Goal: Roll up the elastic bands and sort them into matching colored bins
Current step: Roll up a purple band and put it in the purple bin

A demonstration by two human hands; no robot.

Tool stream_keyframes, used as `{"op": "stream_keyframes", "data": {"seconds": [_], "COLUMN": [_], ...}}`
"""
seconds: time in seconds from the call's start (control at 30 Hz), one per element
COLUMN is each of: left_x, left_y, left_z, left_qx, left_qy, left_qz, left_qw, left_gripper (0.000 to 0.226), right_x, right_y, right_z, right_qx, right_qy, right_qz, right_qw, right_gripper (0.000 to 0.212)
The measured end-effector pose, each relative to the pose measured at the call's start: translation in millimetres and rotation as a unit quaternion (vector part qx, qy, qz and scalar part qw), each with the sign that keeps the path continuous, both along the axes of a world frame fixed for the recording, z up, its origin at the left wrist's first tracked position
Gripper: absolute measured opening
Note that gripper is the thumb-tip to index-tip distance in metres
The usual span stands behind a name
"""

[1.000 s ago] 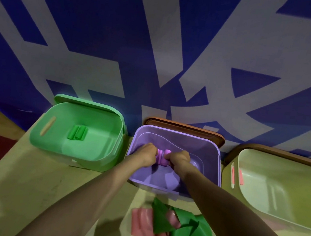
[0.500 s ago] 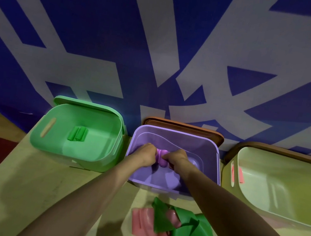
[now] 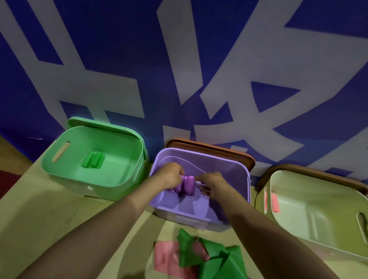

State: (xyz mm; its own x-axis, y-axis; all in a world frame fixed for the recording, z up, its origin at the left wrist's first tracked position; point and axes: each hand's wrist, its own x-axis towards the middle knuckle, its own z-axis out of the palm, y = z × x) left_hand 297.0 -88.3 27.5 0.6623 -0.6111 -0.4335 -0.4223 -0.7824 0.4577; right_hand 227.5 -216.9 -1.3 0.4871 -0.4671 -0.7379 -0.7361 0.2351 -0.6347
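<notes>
The purple band, a short fat roll, sits inside the purple bin, its left end gripped by the left hand, while the right hand curls at its other end, perhaps pinching it; I cannot tell.

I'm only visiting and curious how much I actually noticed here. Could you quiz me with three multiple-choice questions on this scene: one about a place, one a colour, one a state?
1. Where are the left hand and right hand? A) in the green bin B) in the purple bin C) in a drawer
2. What colour is the rolled band in the green bin? A) green B) pink C) purple
3. The green bin is: A) open B) lidded shut C) upside down
Answers: 1 B, both reach inside its walls, the left holding a purple roll. 2 A, it matches its bin. 3 A, its inside shows.
</notes>
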Motion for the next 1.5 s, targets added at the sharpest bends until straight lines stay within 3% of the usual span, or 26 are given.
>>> {"op": "stream_keyframes", "data": {"seconds": [0.17, 0.27, 0.4, 0.47, 0.57, 0.73, 0.8, 0.9, 1.03, 1.17, 1.37, 1.5], "left_x": [-18.9, -41.0, -87.8, -113.4, -152.3, -208.0, -225.2, -236.2, -254.3, -264.3, -263.8, -272.4], "left_y": [7.5, 17.1, 32.4, 35.7, 36.6, 30.6, 28.4, 27.6, 32.1, 30.3, 29.9, 50.1], "left_z": [40.4, 78.1, 122.3, 130.0, 120.2, 68.2, 36.1, -24.4, -88.4, -121.8, -128.0, -110.8], "left_qx": [-0.149, -0.299, -0.404, -0.414, -0.388, -0.358, -0.329, -0.281, -0.229, -0.253, -0.329, -0.375], "left_qy": [0.028, 0.133, 0.215, 0.237, 0.248, 0.276, 0.233, 0.057, -0.075, -0.218, -0.207, -0.181], "left_qz": [0.095, 0.164, 0.153, 0.130, 0.088, 0.067, 0.049, -0.019, -0.086, -0.091, -0.057, -0.022], "left_qw": [0.984, 0.931, 0.876, 0.869, 0.883, 0.890, 0.914, 0.958, 0.967, 0.938, 0.920, 0.909], "left_gripper": [0.024, 0.020, 0.016, 0.016, 0.016, 0.014, 0.018, 0.030, 0.052, 0.038, 0.020, 0.018], "right_x": [-33.7, -63.5, -129.0, -161.7, -205.9, -263.9, -281.1, -294.7, -305.6, -325.6, -342.0, -340.3], "right_y": [-3.3, -3.7, -2.1, -1.0, 2.8, 2.7, 1.5, 3.1, 7.4, 14.8, 24.1, 36.9], "right_z": [52.9, 97.8, 154.8, 168.2, 166.3, 114.3, 81.7, 34.3, -21.2, -58.5, -76.7, -67.7], "right_qx": [0.009, -0.020, -0.071, -0.084, -0.094, -0.121, -0.148, -0.228, -0.374, -0.442, -0.388, -0.365], "right_qy": [-0.115, -0.216, -0.303, -0.321, -0.339, -0.290, -0.255, -0.203, -0.062, -0.156, -0.284, -0.324], "right_qz": [-0.010, 0.003, 0.041, 0.037, 0.020, -0.010, 0.014, 0.081, 0.203, 0.197, 0.103, 0.099], "right_qw": [0.993, 0.976, 0.949, 0.943, 0.936, 0.949, 0.956, 0.949, 0.903, 0.861, 0.871, 0.867], "right_gripper": [0.007, 0.002, 0.012, 0.018, 0.006, 0.011, 0.013, 0.025, 0.053, 0.022, 0.021, 0.022]}}
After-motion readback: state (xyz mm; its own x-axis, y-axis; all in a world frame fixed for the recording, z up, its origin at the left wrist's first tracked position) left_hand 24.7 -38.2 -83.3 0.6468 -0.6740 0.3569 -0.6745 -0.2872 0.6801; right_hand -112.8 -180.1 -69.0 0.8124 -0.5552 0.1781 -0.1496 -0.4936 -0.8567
